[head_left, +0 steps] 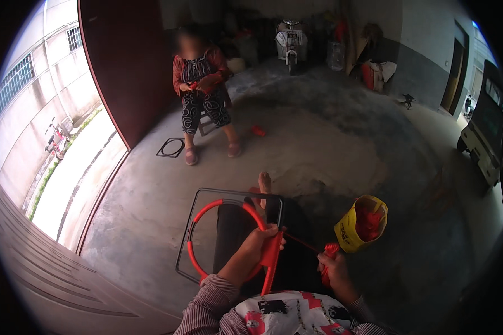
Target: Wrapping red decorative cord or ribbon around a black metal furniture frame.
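Observation:
A black square metal frame with a round ring inside it tilts over my lap. Red strip or cord is wound around much of the ring, while some of its left side shows bare black. My left hand is closed on the frame's right side, where the red winding is wide. From there a thin red strand runs taut to my right hand. That hand is closed around a red bundle of cord, to the right of my lap. The fingers partly hide the bundle.
A yellow bag with red material stands right of my knees. Ahead, another person sits on a stool, hands on something red. A similar black frame and a red piece lie on the floor. A vehicle stands far right.

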{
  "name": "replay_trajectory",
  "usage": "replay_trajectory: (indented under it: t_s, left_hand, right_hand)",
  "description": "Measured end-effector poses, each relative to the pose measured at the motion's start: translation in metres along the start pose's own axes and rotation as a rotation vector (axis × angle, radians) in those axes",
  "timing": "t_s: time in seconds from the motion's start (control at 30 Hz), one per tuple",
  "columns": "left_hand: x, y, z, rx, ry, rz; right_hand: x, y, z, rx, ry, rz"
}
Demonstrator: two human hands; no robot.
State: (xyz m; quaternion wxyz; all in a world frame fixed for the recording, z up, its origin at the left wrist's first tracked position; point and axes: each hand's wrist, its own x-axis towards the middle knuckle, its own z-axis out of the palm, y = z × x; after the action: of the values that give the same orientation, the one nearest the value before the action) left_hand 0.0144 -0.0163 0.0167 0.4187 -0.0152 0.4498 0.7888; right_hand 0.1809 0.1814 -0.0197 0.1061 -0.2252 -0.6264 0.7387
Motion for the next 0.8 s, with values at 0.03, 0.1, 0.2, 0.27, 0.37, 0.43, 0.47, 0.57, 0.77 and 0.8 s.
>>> replay_trajectory:
  t_s: [0.03,0.1,0.2,0.27,0.37,0.43,0.47,0.57,0.77,0.8]
  left_hand:
    - [0.002,-0.002,-0.001,0.009,0.021,-0.018]
    - [0.004,-0.004,0.0,0.014,-0.001,-0.019]
    - [0.006,-0.006,0.003,0.017,-0.014,-0.026]
    - [0.007,-0.008,0.005,0.019,-0.01,-0.03]
    - [0.006,-0.008,0.008,0.041,0.008,-0.046]
    - [0.004,-0.007,0.011,0.038,0.002,-0.045]
    - [0.005,-0.007,0.009,0.04,0.007,-0.045]
    - [0.009,-0.007,0.008,0.052,-0.009,-0.055]
    - [0.013,-0.013,0.004,0.034,-0.014,-0.068]
    - [0.011,-0.013,0.005,0.04,0.007,-0.086]
  right_hand:
    - [-0.002,0.001,-0.001,-0.004,0.002,-0.004]
    - [-0.004,0.004,-0.004,0.032,0.013,-0.008]
    - [-0.007,0.0,-0.01,0.053,-0.011,-0.004]
    - [-0.006,0.0,-0.011,0.084,-0.006,-0.002]
    - [-0.005,0.004,-0.013,0.123,0.002,0.001]
    - [-0.006,0.004,-0.013,0.133,0.002,0.007]
    - [-0.005,0.003,-0.013,0.114,0.005,-0.014]
    - [-0.006,0.005,-0.011,0.118,0.02,0.001]
    - [-0.003,0.008,-0.007,0.115,0.001,0.036]
    - [-0.003,0.007,-0.006,0.103,0.006,0.068]
